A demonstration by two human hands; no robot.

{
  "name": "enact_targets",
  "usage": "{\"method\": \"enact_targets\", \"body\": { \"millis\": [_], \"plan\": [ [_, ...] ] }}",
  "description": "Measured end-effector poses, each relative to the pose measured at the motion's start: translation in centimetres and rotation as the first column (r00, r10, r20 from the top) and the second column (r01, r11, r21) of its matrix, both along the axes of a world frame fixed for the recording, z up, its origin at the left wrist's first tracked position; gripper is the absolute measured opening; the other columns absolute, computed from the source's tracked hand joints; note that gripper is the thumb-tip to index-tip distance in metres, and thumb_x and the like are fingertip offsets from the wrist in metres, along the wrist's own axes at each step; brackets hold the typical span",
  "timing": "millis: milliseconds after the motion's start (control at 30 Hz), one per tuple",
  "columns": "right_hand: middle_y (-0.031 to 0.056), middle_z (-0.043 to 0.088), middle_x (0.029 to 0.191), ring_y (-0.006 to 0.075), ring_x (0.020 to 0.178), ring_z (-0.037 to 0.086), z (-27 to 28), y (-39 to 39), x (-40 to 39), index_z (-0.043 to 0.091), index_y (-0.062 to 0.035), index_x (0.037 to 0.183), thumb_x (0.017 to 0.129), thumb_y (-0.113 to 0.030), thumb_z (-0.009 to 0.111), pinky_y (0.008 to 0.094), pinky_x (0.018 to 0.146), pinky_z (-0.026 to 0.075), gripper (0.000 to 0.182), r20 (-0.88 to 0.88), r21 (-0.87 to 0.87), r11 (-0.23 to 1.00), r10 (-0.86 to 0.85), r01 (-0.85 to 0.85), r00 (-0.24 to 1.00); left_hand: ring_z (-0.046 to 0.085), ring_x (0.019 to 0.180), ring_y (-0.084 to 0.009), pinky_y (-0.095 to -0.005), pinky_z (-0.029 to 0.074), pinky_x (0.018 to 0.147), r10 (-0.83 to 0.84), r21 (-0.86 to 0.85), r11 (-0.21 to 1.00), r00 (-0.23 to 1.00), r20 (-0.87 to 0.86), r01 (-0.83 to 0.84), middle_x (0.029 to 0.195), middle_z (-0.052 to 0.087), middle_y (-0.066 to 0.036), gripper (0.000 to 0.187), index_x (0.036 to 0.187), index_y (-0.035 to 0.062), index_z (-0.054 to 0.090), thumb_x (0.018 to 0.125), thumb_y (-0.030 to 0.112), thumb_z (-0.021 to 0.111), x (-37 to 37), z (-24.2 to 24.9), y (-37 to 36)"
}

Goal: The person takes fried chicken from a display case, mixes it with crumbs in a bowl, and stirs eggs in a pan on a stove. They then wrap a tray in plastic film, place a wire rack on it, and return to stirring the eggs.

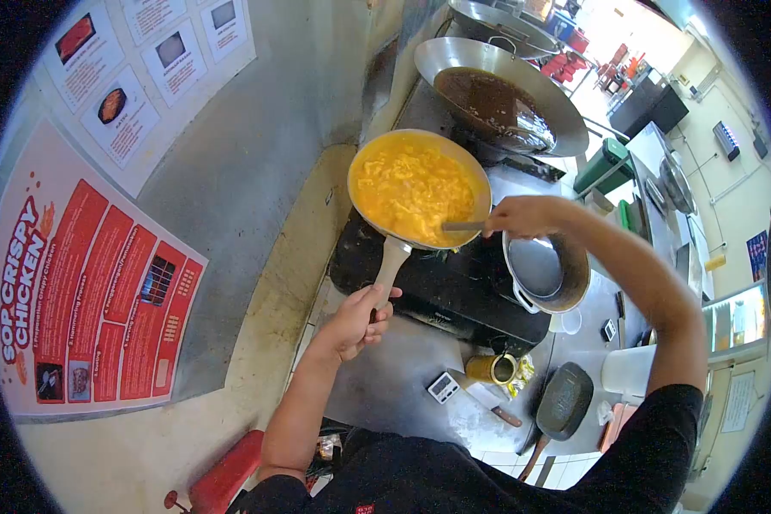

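My left hand (355,323) is closed around the pale handle of a frying pan (394,250). Soft yellow scrambled eggs (415,184) spread across the pan, which sits over the black gas stove (360,257). In my right hand (522,217) is a grey flat-ended utensil, perhaps a spatula (463,226), gripped from above. Its far end reaches into the eggs at the pan's right side; the tip's shape is hidden. Just below my right hand stands a metal pot (576,287) on the stove's right side.
A big wok (570,128) of dark oil stands behind the pan. On the steel counter lie a timer (443,387), a knife (505,416), a yellow can (481,368) and a square grill pan (565,398). A wall with posters (103,300) bounds the left.
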State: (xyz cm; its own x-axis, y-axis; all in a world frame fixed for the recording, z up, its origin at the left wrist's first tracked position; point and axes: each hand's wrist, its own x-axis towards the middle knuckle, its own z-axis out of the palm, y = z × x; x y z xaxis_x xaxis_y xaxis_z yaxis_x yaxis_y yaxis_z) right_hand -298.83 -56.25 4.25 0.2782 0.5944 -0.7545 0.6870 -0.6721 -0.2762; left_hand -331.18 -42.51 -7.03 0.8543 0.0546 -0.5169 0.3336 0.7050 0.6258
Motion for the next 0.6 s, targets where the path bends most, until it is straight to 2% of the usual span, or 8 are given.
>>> {"method": "enact_targets", "body": {
  "millis": [67, 167, 267, 333, 367, 433, 533, 600],
  "plan": [
    [0.0036, 0.067, 0.077, 0.02, 0.061, 0.057, -0.1, 2.2, -2.8, 0.066, -0.0037, 0.106, 0.096, -0.037, 0.049, 0.0367, 0.061, 0.049, 0.038, -0.077, -0.065, 0.975, -0.216, 0.211, 0.973, 0.031, 0.049, -0.0031, -0.0196, 0.028, 0.043, -0.007, 0.023, 1.0, 1.0, -0.006, 0.007, 0.07, 0.04, 0.005, 0.034, 0.119, 0.0083, 0.05, 0.103, 0.035, 0.038, 0.2, 0.1, 0.0],
    [0.0077, 0.067, 0.074, 0.0225, 0.061, 0.06, -4.0, 4.1, -1.8, 0.067, -0.0047, 0.098, 0.096, -0.039, 0.048, 0.0396, 0.06, 0.049, 0.039, 0.042, 0.056, 0.997, -0.054, 0.052, 0.998, 0.032, 0.049, -0.0032, -0.02, 0.027, 0.043, -0.017, 0.045, 0.999, 1.0, -0.019, 0.018, 0.069, 0.04, 0.005, 0.033, 0.119, 0.0084, 0.05, 0.103, 0.035, 0.038, 0.0, -0.2, 0.2],
    [0.0135, 0.067, 0.073, 0.0258, 0.063, 0.065, -4.8, 5.6, -1.3, 0.067, -0.006, 0.095, 0.095, -0.039, 0.05, 0.0409, 0.057, 0.05, 0.037, 0.532, 0.266, 0.838, 0.285, -0.477, 0.797, 0.032, 0.049, -0.0032, -0.02, 0.027, 0.043, -0.014, 0.036, 0.999, 1.0, -0.018, 0.015, 0.069, 0.04, 0.005, 0.033, 0.119, 0.0088, 0.05, 0.103, 0.034, 0.038, -0.1, 0.1, 0.2],
    [0.0174, 0.066, 0.073, 0.0268, 0.07, 0.069, -2.8, 5.9, -2.5, 0.067, -0.0083, 0.094, 0.093, -0.032, 0.054, 0.0405, 0.057, 0.052, 0.027, 0.784, 0.135, 0.876, 0.191, -0.464, 0.59, 0.032, 0.05, -0.0032, -0.02, 0.027, 0.043, -0.014, 0.029, 0.999, 1.0, -0.01, 0.015, 0.07, 0.041, 0.005, 0.033, 0.119, 0.0089, 0.05, 0.103, 0.034, 0.038, -0.2, 0.3, 0.3],
    [0.0174, 0.066, 0.073, 0.0268, 0.07, 0.069, -1.8, 5.7, -3.1, 0.067, -0.0083, 0.094, 0.093, -0.032, 0.054, 0.0405, 0.057, 0.052, 0.027, 0.789, 0.135, 0.875, 0.188, -0.464, 0.585, 0.032, 0.05, -0.0032, -0.0198, 0.028, 0.043, -0.017, 0.03, 0.999, 1.0, -0.006, 0.018, 0.07, 0.041, 0.005, 0.032, 0.119, 0.0092, 0.05, 0.103, 0.034, 0.039, -0.1, 0.1, 0.3],
    [0.0112, 0.069, 0.084, 0.0254, 0.075, 0.07, 0.1, 5.3, -4.0, 0.066, -0.0079, 0.093, 0.087, -0.019, 0.055, 0.0397, 0.061, 0.055, 0.016, 0.899, 0.016, 0.765, 0.27, -0.643, 0.344, 0.032, 0.05, -0.0031, -0.0196, 0.028, 0.043, -0.02, 0.028, 0.999, 1.0, 0.006, 0.02, 0.07, 0.041, 0.005, 0.032, 0.119, 0.0095, 0.05, 0.103, 0.035, 0.039, 0.0, -0.4, 0.4],
    [0.0154, 0.069, 0.089, 0.0289, 0.079, 0.07, 3.5, 4.8, -4.5, 0.061, -0.0147, 0.113, 0.089, -0.016, 0.055, 0.0384, 0.061, 0.055, 0.025, 0.902, -0.141, 0.7, 0.383, -0.7, 0.201, 0.034, 0.05, -0.0031, -0.0196, 0.028, 0.043, 0.002, -0.06, 0.998, 0.999, 0.04, 0.0, 0.07, 0.042, 0.005, 0.031, 0.118, 0.0095, 0.051, 0.103, 0.034, 0.04, -0.2, -0.8, 0.3],
    [0.0153, 0.069, 0.092, 0.0306, 0.079, 0.07, 5.1, 4.8, -3.9, 0.061, -0.0143, 0.113, 0.089, -0.018, 0.057, 0.0372, 0.06, 0.055, 0.025, 0.908, -0.153, 0.681, 0.383, -0.716, 0.171, 0.035, 0.05, -0.003, -0.0197, 0.029, 0.043, 0.006, -0.051, 0.999, 0.999, 0.031, -0.005, 0.07, 0.042, 0.005, 0.031, 0.118, 0.0096, 0.051, 0.102, 0.034, 0.041, -0.2, -0.5, 0.3]
  ]
}}
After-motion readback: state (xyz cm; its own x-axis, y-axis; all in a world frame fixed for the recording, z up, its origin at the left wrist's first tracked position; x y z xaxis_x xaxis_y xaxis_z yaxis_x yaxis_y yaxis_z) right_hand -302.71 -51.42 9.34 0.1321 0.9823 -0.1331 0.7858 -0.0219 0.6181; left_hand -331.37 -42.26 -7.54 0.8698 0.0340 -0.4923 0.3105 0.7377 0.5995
